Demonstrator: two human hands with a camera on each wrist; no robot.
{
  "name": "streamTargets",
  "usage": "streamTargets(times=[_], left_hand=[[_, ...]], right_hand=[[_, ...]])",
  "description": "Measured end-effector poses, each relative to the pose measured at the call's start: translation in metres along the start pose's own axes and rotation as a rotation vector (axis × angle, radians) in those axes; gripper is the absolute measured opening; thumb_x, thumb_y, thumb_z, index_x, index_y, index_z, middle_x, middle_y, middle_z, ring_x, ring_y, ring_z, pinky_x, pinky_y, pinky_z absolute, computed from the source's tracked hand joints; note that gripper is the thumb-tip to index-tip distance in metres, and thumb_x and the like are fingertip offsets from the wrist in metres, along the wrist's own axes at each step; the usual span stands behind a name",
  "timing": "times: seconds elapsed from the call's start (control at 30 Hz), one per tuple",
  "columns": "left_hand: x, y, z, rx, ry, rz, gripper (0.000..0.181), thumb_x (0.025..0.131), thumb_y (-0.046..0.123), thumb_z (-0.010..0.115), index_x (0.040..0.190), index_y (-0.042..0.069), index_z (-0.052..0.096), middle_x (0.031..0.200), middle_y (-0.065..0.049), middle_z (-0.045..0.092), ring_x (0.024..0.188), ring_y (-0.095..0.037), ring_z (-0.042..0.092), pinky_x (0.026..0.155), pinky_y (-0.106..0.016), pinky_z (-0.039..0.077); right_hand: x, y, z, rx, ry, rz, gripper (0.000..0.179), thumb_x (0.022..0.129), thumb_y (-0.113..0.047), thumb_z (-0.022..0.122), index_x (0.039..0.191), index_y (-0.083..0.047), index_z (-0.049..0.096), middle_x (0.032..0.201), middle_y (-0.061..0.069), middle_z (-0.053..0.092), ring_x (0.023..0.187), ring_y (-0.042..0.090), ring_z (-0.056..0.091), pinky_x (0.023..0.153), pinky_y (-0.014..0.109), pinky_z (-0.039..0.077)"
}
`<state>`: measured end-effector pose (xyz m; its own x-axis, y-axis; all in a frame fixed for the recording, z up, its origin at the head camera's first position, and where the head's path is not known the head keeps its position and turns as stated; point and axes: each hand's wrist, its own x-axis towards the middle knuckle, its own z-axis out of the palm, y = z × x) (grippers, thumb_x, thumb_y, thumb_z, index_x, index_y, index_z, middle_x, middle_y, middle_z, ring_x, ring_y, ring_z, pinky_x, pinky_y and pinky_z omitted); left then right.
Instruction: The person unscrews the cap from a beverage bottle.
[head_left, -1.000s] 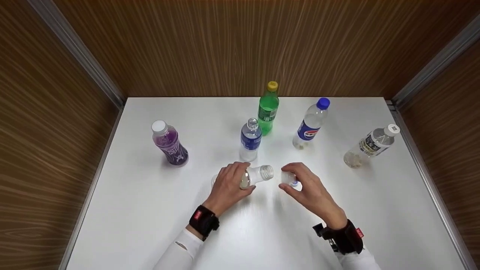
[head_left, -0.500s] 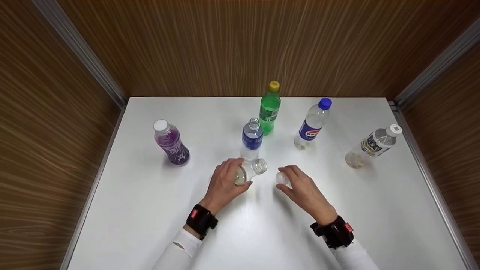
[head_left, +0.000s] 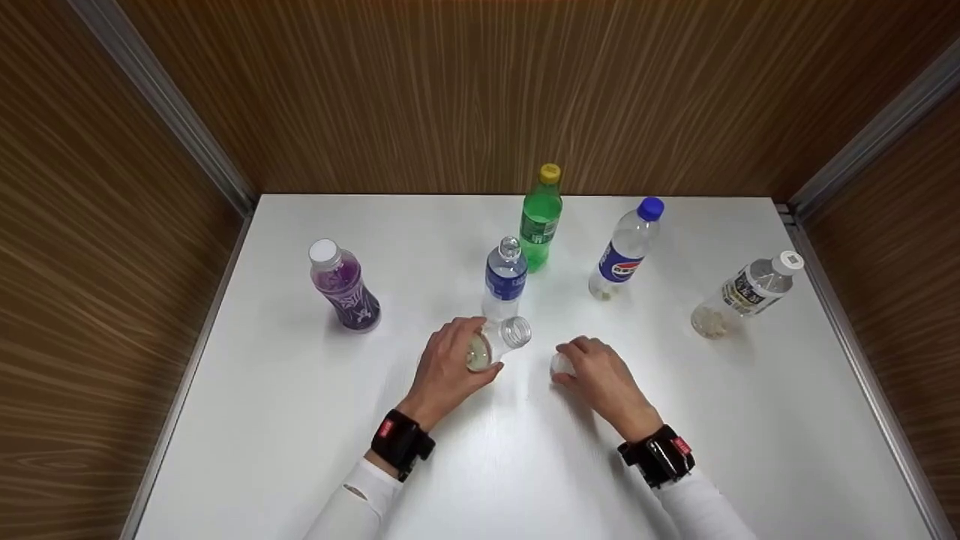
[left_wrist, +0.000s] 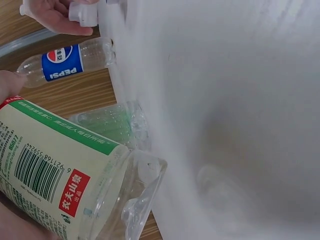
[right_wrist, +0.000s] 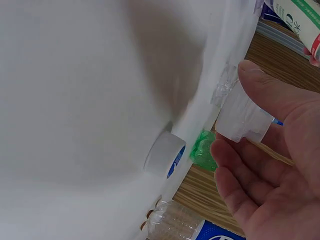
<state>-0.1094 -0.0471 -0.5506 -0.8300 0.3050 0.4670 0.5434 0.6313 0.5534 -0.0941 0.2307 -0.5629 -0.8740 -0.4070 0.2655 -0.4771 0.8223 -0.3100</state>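
Observation:
My left hand (head_left: 448, 367) grips a clear bottle with a cream and green label (left_wrist: 50, 160). The bottle is tilted, its uncapped mouth pointing right. A short gap away, my right hand (head_left: 606, 379) pinches a large translucent bottle cap (right_wrist: 245, 112) between thumb and fingers. On the table beneath the right hand lies a white cap with a blue top (right_wrist: 165, 155), seen in the right wrist view and hidden by the hand in the head view. Just behind the held bottle stands a blue-labelled water bottle (head_left: 505, 281) with a bare, clear mouth.
A green bottle with yellow cap (head_left: 540, 221) and a Pepsi bottle (head_left: 622, 255) stand at the back of the white table (head_left: 480, 480). A purple bottle (head_left: 345, 289) is at left, a white-capped clear bottle (head_left: 742, 292) at right. Wood-grain panels surround the table.
My right hand has moved left and toward me, turning so the cap shows less in the head view. My left hand and its bottle have shifted slightly left, the bottle's mouth turning upward.

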Motion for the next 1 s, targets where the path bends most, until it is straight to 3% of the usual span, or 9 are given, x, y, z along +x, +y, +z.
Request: streamTargets(times=[0.23, 0.47, 0.77, 1.0], left_hand=[[0.0, 0.0, 0.0, -0.012, -0.007, -0.003, 0.071, 0.074, 0.03, 0.094, 0.13, 0.007, 0.059, 0.115, -0.008, 0.066, 0.1, -0.024, 0.063, 0.09, -0.044, 0.052], [-0.002, -0.001, 0.001, -0.007, -0.012, -0.001, 0.071, 0.073, 0.029, 0.094, 0.13, 0.006, 0.058, 0.113, -0.009, 0.066, 0.099, -0.023, 0.063, 0.089, -0.043, 0.052], [-0.004, -0.002, 0.0, -0.039, -0.009, -0.021, 0.071, 0.073, 0.029, 0.094, 0.13, 0.007, 0.058, 0.115, -0.009, 0.066, 0.101, -0.025, 0.063, 0.091, -0.045, 0.052], [-0.004, -0.003, -0.001, -0.06, -0.018, -0.06, 0.072, 0.073, 0.028, 0.094, 0.13, 0.007, 0.057, 0.115, -0.009, 0.066, 0.101, -0.025, 0.063, 0.092, -0.046, 0.051]], right_hand=[[0.0, 0.008, 0.009, -0.062, -0.002, -0.026, 0.046, 0.072, -0.019, 0.094, 0.109, -0.001, 0.073, 0.097, 0.013, 0.071, 0.089, 0.036, 0.067, 0.083, 0.054, 0.054], [-0.002, 0.009, 0.015, -0.061, -0.002, -0.055, 0.049, 0.067, -0.016, 0.096, 0.105, 0.0, 0.07, 0.09, 0.013, 0.069, 0.082, 0.034, 0.067, 0.078, 0.05, 0.055], [-0.002, 0.01, 0.013, 0.045, -0.077, 0.045, 0.043, 0.071, -0.015, 0.093, 0.105, -0.001, 0.07, 0.095, 0.011, 0.065, 0.085, 0.033, 0.064, 0.078, 0.049, 0.054], [0.002, 0.01, 0.011, 0.037, -0.128, 0.084, 0.046, 0.073, -0.017, 0.092, 0.109, 0.0, 0.07, 0.1, 0.014, 0.065, 0.09, 0.036, 0.064, 0.083, 0.051, 0.053]])
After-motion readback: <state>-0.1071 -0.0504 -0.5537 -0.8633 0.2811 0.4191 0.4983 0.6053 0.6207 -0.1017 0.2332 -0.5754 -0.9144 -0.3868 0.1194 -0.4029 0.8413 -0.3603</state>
